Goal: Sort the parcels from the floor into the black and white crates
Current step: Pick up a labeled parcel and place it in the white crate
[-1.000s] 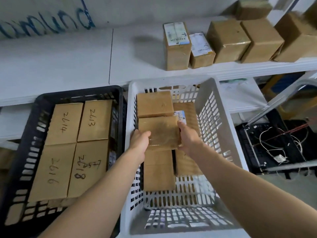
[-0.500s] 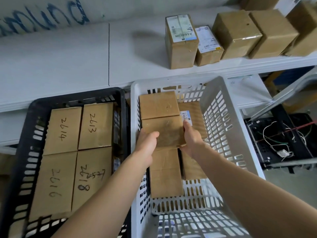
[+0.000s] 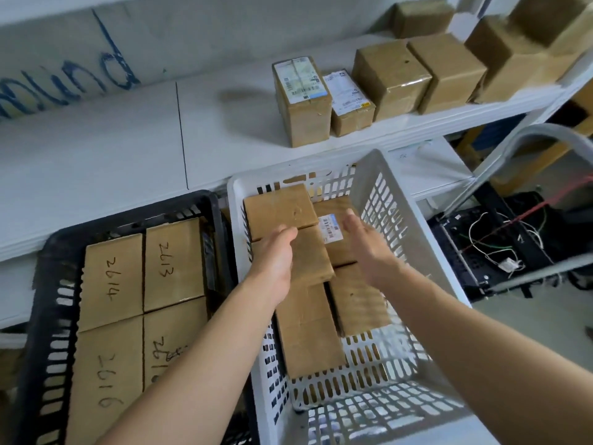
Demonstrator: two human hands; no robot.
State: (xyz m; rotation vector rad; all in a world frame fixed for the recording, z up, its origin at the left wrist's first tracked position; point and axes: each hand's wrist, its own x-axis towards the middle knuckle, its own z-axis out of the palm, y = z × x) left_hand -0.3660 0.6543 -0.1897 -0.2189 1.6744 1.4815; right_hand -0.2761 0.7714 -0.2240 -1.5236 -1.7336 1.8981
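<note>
Left hand [image 3: 272, 261] hides parcel [image 3: 313, 255] edge; grip unclear

Person, head view, two arms; left hand [image 3: 274, 255] and right hand [image 3: 369, 248] bare; left forearm [image 3: 199, 348] and right forearm [image 3: 481, 332] bare along their whole visible length, down to the lower frame edge; build slim, surfaces smooth; wrists uncovered; right-hand fingers [image 3: 351, 220] softened by blur.
</note>
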